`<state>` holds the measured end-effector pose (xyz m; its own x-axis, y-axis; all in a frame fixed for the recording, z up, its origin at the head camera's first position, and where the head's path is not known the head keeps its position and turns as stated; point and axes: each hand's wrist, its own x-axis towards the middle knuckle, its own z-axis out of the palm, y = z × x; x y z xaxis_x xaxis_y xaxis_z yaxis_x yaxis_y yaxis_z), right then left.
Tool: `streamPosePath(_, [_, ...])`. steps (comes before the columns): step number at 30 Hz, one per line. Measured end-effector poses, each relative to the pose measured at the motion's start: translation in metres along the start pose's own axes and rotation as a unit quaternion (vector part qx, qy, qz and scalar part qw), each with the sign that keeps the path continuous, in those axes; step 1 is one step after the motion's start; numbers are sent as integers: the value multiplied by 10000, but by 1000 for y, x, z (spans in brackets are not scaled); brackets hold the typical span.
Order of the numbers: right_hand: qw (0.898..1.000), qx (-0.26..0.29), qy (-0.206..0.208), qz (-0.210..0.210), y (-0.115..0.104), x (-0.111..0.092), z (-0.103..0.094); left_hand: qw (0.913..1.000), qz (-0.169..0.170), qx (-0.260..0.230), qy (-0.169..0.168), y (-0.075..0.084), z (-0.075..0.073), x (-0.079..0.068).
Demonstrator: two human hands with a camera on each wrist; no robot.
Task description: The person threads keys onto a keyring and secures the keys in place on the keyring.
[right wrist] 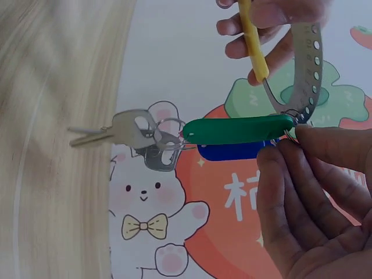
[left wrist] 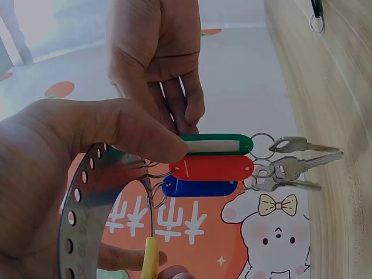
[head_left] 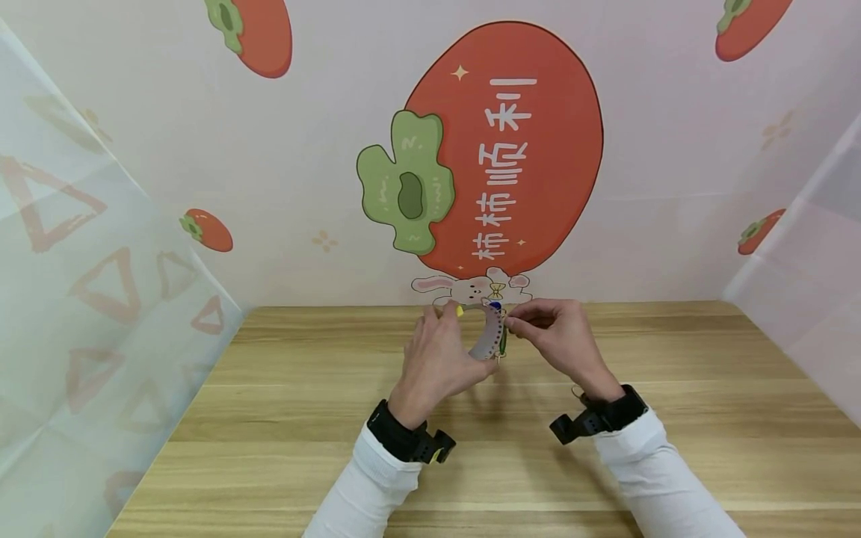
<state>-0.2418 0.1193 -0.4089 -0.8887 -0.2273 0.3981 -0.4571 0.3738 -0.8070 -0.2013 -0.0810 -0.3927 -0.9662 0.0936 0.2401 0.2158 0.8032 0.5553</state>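
My left hand (head_left: 440,359) grips a curved metal strip (head_left: 489,336) with a row of holes, raised over the table. A yellow handle (left wrist: 150,258) is joined to a thin wire at the strip. From its end hang a green key tag (left wrist: 218,144), a red key tag (left wrist: 215,168) and a blue key tag (left wrist: 203,188), with keys (left wrist: 288,168) on split rings. In the left wrist view my left thumb lies against the green tag's end. My right hand (head_left: 561,336) pinches the small ring at the green tag's end, beside the strip.
Below both hands spreads the wooden table (head_left: 303,448). A printed backdrop (head_left: 323,149) with persimmons and rabbits stands along its far edge. Black bands with small cameras circle both wrists; a metal ring (head_left: 576,392) shows by the right one.
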Motion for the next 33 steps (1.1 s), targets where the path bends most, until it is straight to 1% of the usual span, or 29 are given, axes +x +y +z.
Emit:
streamPosePath(4, [9993, 100, -226, 285, -1, -1, -3, 10000, 17, -13, -11, 0, 1, 0])
streamPosePath(7, [9987, 123, -325, 363, -1, -1, -5, 10000, 57, 8, 8, 0, 1, 0])
streamPosePath(12, [9993, -69, -302, 212, -1, 0, -5, 9998, 128, 124, 24, 0, 1, 0])
streamPosePath(15, [9992, -131, -308, 204, -2, 0, -5, 9997, 149, 194, 9, 0, 1, 0])
streamPosePath(22, [9982, -23, -349, 490, -2, 1, -5, 9990, 251, 382, 2, 0, 2, 0])
streamPosePath(27, [9968, 188, -330, 708, -3, 0, -6, 9987, 327, 388, 32, 0, 2, 0])
streamPosePath(29, [9964, 229, -317, 755, -4, -1, -7, 9987, 344, 384, 42, 0, 2, 0])
streamPosePath(33, [9970, 191, -315, 675, -4, -1, -8, 9986, 367, 386, 58, 0, 3, 0])
